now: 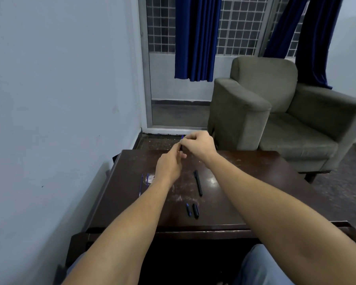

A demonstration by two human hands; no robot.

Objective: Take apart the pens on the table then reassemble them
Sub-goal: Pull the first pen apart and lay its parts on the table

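Both hands are raised above the far part of the dark wooden table (245, 202). My left hand (169, 165) and my right hand (197, 144) meet around a small dark pen piece (181, 148) with a blue end; most of it is hidden by my fingers. A whole black pen (198, 183) lies on the table right of my left wrist. Two short dark pen parts (192, 210) lie side by side nearer to me. Thin blue refills (141, 185) lie at the left, next to a clear wrapper (150, 178).
A white wall runs close along the table's left side. A grey-green armchair (275, 120) stands beyond the table's far right corner. Behind it are a barred window and blue curtains (195, 38). My knees show below the table's near edge.
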